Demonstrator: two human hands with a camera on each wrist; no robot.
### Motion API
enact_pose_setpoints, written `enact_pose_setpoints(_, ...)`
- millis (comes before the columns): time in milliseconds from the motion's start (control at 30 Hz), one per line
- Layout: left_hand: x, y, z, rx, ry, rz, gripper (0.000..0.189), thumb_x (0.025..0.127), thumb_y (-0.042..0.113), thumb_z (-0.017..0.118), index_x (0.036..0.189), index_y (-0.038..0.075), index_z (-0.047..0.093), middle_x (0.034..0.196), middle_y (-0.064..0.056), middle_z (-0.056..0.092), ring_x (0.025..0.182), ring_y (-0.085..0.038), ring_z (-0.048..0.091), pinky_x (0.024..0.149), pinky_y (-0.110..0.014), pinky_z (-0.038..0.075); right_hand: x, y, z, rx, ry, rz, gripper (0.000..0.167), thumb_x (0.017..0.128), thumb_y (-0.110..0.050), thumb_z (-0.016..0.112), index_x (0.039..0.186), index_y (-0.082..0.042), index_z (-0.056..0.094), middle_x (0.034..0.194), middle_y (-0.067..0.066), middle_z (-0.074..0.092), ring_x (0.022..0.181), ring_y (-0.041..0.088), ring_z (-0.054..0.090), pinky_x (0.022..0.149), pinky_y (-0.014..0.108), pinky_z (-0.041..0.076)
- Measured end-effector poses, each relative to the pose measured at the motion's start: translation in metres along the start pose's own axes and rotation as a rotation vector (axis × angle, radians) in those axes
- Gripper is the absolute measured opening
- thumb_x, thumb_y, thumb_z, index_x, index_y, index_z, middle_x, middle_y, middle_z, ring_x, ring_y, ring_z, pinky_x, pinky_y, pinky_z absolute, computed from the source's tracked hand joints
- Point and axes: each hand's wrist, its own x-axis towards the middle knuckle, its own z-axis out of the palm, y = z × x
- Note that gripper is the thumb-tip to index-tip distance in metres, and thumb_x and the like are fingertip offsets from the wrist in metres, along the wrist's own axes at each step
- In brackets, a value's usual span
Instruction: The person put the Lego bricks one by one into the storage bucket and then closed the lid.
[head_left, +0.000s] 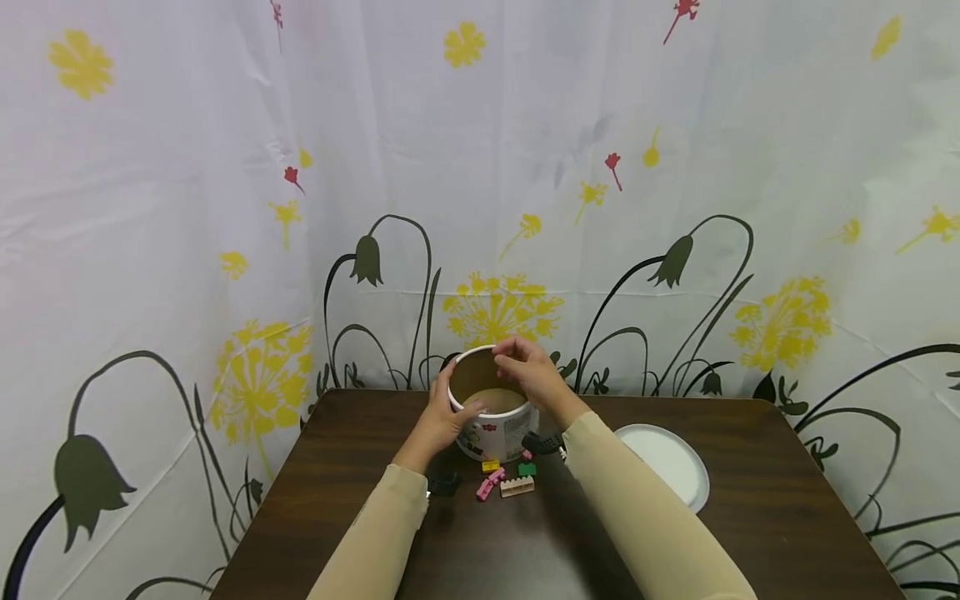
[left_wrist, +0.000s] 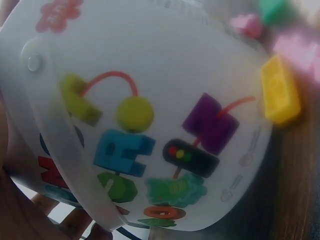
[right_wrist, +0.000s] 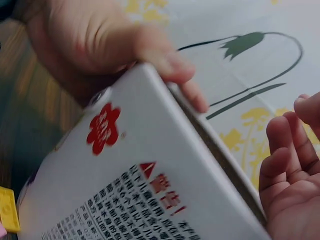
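Note:
A white printed bucket (head_left: 491, 437) with its top uncovered stands tilted on the table. My left hand (head_left: 441, 423) grips its left side, the thumb over the near rim and the fingers along the outer wall. A pale handle strap (left_wrist: 65, 135) runs down the bucket wall in the left wrist view. My right hand (head_left: 534, 377) is raised at the bucket's far right rim, fingers loosely bent, with nothing visible in them. In front of the bucket lie a yellow brick (head_left: 491, 466), pink bricks (head_left: 491, 482), a green brick (head_left: 527, 470) and a peach brick (head_left: 517, 486).
To the right, a round white lid (head_left: 667, 462) lies on the dark brown table (head_left: 780, 500), partly behind my right sleeve. A flower-printed curtain (head_left: 480, 167) hangs behind the table's far edge.

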Motion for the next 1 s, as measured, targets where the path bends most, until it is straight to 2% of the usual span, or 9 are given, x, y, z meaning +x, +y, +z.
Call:
enact_pose_setpoints(133, -0.002, 0.0, 0.0, -0.005, -0.006, -0.018, 0.109, 0.092, 0.045, 0.083, 0.174, 0.029, 0.014, 0.169, -0.024, 0.026, 0.146, -0.051, 0.045, 0.122, -0.068, 0.039, -0.009, 0.0, -0.004, 0.016, 0.014, 0.01, 0.014, 0.108, -0.008, 0.065, 0.119, 0.0, 0.065, 0.103, 0.0, 0.063, 0.093, 0.018, 0.065, 0.083, 0.027, 0.057)
enact_pose_setpoints(333, 0.0, 0.001, 0.0, -0.009, -0.003, -0.016, 0.107, 0.093, 0.046, 0.082, 0.174, 0.031, 0.015, 0.169, -0.023, 0.026, 0.147, -0.051, 0.045, 0.122, -0.069, 0.039, -0.02, -0.003, -0.013, -0.094, -0.007, -0.021, 0.024, 0.108, -0.013, 0.066, 0.125, 0.004, 0.063, 0.106, 0.002, 0.064, 0.099, 0.021, 0.066, 0.086, 0.029, 0.058)
enact_pose_setpoints(500, 0.001, 0.0, 0.0, 0.004, 0.0, -0.001, 0.107, 0.093, 0.045, 0.082, 0.174, 0.03, 0.014, 0.168, -0.024, 0.028, 0.146, -0.052, 0.046, 0.121, -0.068, 0.04, -0.03, -0.001, -0.019, -0.135, -0.003, -0.046, 0.022, 0.107, -0.01, 0.068, 0.123, 0.003, 0.064, 0.105, 0.0, 0.065, 0.099, 0.021, 0.066, 0.085, 0.03, 0.058)
enact_pose_setpoints(700, 0.001, -0.001, 0.001, 0.001, 0.013, 0.005, 0.106, 0.093, 0.04, 0.083, 0.174, 0.03, 0.015, 0.167, -0.025, 0.029, 0.145, -0.053, 0.047, 0.121, -0.067, 0.04, -0.054, 0.002, -0.026, -0.16, 0.021, -0.063, 0.022, 0.107, -0.008, 0.067, 0.123, 0.005, 0.063, 0.11, 0.015, 0.065, 0.096, 0.017, 0.066, 0.091, 0.035, 0.058)
enact_pose_setpoints(767, 0.0, 0.0, 0.001, -0.007, 0.013, 0.003, 0.106, 0.093, 0.039, 0.083, 0.174, 0.03, 0.016, 0.167, -0.025, 0.029, 0.145, -0.053, 0.046, 0.122, -0.068, 0.039, -0.063, 0.003, -0.029, -0.172, 0.022, -0.061, 0.022, 0.107, -0.01, 0.068, 0.123, 0.004, 0.064, 0.112, 0.015, 0.065, 0.097, 0.016, 0.066, 0.091, 0.035, 0.058)
enact_pose_setpoints(900, 0.0, 0.0, 0.001, -0.007, 0.013, 0.007, 0.105, 0.093, 0.041, 0.082, 0.174, 0.031, 0.016, 0.167, -0.024, 0.029, 0.146, -0.054, 0.046, 0.122, -0.068, 0.039, -0.078, 0.008, -0.032, -0.192, -0.018, -0.071, 0.024, 0.107, -0.011, 0.069, 0.124, 0.005, 0.064, 0.111, 0.009, 0.065, 0.098, 0.014, 0.064, 0.09, 0.034, 0.058)
enact_pose_setpoints(1000, 0.001, 0.0, 0.001, -0.002, 0.013, 0.002, 0.106, 0.092, 0.04, 0.083, 0.174, 0.031, 0.016, 0.167, -0.024, 0.029, 0.145, -0.054, 0.046, 0.121, -0.068, 0.04, -0.089, 0.016, -0.033, -0.207, -0.078, -0.089, 0.024, 0.107, -0.009, 0.068, 0.125, 0.006, 0.063, 0.112, 0.01, 0.066, 0.1, 0.014, 0.064, 0.091, 0.035, 0.058)
